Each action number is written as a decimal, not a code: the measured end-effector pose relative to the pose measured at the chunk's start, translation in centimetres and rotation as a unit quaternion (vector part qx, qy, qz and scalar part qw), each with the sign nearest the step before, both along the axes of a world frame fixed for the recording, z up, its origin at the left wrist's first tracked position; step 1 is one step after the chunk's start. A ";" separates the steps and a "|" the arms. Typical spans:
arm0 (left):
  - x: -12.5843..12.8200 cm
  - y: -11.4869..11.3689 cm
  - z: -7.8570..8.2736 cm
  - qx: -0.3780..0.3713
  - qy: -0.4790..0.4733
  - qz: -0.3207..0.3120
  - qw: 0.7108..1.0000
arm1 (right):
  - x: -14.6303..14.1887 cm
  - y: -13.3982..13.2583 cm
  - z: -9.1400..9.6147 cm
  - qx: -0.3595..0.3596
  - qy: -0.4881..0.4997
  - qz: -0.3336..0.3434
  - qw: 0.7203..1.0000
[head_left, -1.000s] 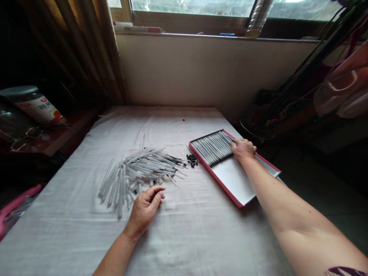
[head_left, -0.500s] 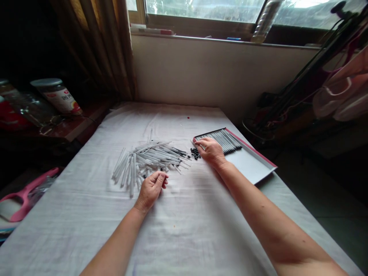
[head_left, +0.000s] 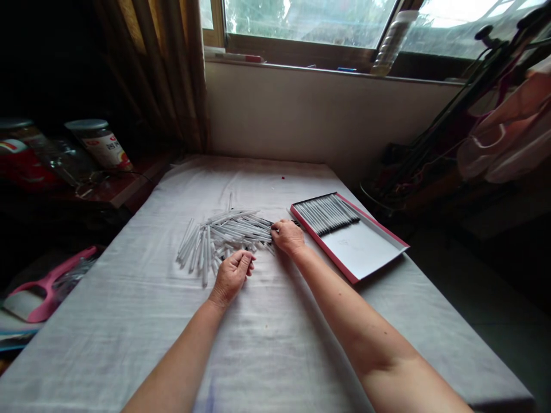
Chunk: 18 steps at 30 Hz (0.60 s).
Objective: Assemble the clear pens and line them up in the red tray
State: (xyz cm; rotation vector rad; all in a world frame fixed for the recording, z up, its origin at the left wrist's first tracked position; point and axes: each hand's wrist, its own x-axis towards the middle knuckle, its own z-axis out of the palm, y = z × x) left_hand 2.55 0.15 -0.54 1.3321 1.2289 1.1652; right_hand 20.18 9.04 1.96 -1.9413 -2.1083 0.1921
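A loose pile of clear plastic pen tubes and thin refills (head_left: pixel 224 235) lies on the white cloth (head_left: pixel 258 344) at the table's middle. My left hand (head_left: pixel 232 274) rests at the pile's near edge with its fingers curled in; what they hold, if anything, is hidden. My right hand (head_left: pixel 287 236) lies on the right end of the pile, its fingers bent down onto the refill tips. To the right sits a shallow red-edged tray (head_left: pixel 365 252) with a neat row of assembled pens (head_left: pixel 329 213) at its far end.
A wall and window sill (head_left: pixel 327 66) with a plastic bottle (head_left: pixel 390 37) stand behind the table. Jars (head_left: pixel 101 143) sit on a dark shelf at the left, a pink object (head_left: pixel 47 287) lower left. Rods and pink cloth (head_left: pixel 508 132) crowd the right.
My right hand left the tray's pen row and moved left, past the small black caps, onto the pile's right end. My left hand curled its fingers in at the pile's near edge.
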 end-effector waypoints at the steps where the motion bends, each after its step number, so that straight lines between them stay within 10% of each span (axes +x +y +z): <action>1: 0.0 0.0 -0.1 0.003 0.003 -0.003 1.000 | 0.1 -0.1 0.1 0.003 0.003 -0.007 1.000; 8: 0.0 -0.6 -0.3 0.099 0.127 -0.002 0.987 | 2.7 -3.9 -1.7 0.104 0.326 -0.058 0.938; 13: 0.1 -1.2 0.3 0.298 0.272 0.073 0.912 | 2.8 -7.7 -3.0 0.102 0.512 -0.052 0.851; 18: -0.1 -1.2 -0.1 0.346 0.369 0.064 0.860 | 1.8 -9.8 -2.0 0.041 0.587 -0.019 0.808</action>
